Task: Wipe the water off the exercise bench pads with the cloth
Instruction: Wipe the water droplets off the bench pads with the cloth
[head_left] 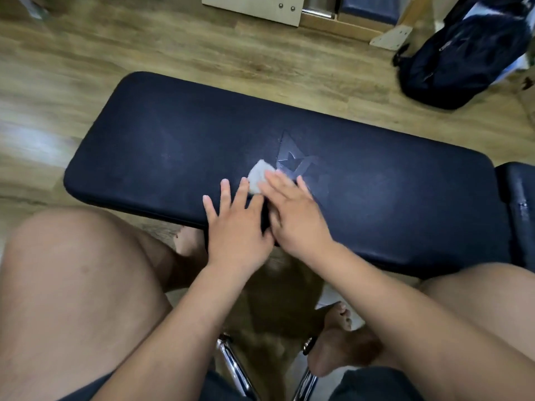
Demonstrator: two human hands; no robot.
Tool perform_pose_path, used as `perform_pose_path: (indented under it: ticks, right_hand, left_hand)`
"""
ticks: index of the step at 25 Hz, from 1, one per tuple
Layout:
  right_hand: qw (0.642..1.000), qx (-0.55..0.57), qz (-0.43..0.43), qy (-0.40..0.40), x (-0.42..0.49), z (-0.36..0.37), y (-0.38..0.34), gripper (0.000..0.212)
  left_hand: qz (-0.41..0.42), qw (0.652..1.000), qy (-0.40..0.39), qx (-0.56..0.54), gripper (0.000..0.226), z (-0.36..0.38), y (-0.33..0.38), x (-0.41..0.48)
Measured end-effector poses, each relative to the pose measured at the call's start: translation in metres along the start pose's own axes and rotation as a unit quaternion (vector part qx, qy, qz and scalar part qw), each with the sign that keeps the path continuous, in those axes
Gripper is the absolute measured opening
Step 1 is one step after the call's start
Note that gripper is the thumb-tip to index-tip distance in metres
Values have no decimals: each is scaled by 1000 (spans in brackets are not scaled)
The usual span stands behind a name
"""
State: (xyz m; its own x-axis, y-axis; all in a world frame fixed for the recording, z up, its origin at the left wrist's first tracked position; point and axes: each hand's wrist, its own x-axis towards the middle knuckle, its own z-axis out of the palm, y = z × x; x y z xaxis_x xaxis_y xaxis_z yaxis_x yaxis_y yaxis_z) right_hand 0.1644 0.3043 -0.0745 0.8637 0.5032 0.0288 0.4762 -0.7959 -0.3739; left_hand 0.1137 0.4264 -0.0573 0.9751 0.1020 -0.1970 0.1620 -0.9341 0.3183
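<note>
A long dark blue bench pad [162,146] lies across the view, with an embossed logo near its middle. A small pale grey cloth [258,175] lies on the pad beside the logo. My right hand [292,209] lies flat on the cloth, its fingers spread over the cloth's near part. My left hand [237,224] rests flat on the pad's near edge, its fingers apart, touching the right hand. A second dark pad [521,204] adjoins at the right edge. I cannot make out water on the pads.
A dark backpack [463,56] lies on the wooden floor at the back right. Light wooden furniture [254,7] stands at the back. My bare knees and feet are under the pad's near side, with chrome bench legs [231,363] between them.
</note>
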Motion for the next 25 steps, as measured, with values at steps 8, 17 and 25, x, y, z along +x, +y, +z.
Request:
perform_pose_path:
  ticks: [8,17,25]
  right_hand:
    - [958,-189,217,14,-62,-68,107,36]
    - [925,-208,315,-29,-116,-87,141,45]
    - [821,-207,524,-95,-124,-143,251,49]
  left_hand:
    - [27,996,50,-67,39,-9,18,-14]
    - [115,987,-68,85,71,-12,53,2]
    - [74,943,-216,243,123,-62,29,145]
